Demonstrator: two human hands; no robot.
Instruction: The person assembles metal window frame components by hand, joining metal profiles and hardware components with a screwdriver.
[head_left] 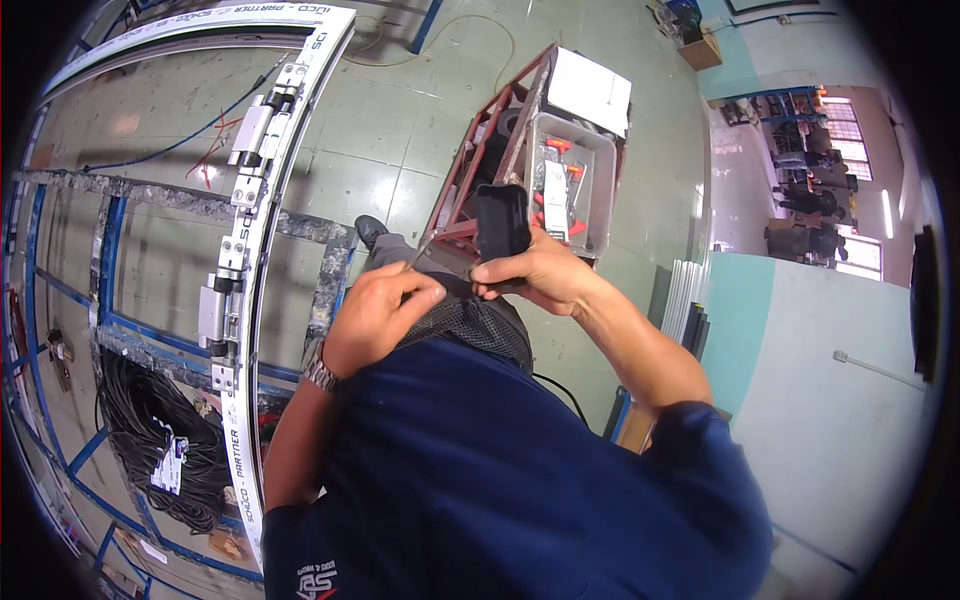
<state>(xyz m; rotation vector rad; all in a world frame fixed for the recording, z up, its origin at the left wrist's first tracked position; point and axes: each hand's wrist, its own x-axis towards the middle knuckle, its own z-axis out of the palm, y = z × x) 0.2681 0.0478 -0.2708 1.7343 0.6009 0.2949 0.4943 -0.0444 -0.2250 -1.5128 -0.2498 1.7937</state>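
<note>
My right hand (540,274) is closed around a black, rectangular case-like object (502,222), held upright in front of my waist. Its exact kind I cannot make out. Small dark bits show at the fingertips of that hand. To the left, my left hand (375,312), with a metal watch (319,368) on its wrist, has thumb and forefinger pinched together. A thin metallic sliver (424,248) sticks up from that pinch. The two hands are apart, just above a dark mesh pouch (480,330) at my waist.
A white frame (300,130) with hinges (250,135) lies at left on a blue rack (112,250). Ahead stands a red cart (480,150) with a grey bin (605,165) of red-handled tools and a white box (590,90). Coiled black rubber strips (150,420) sit lower left.
</note>
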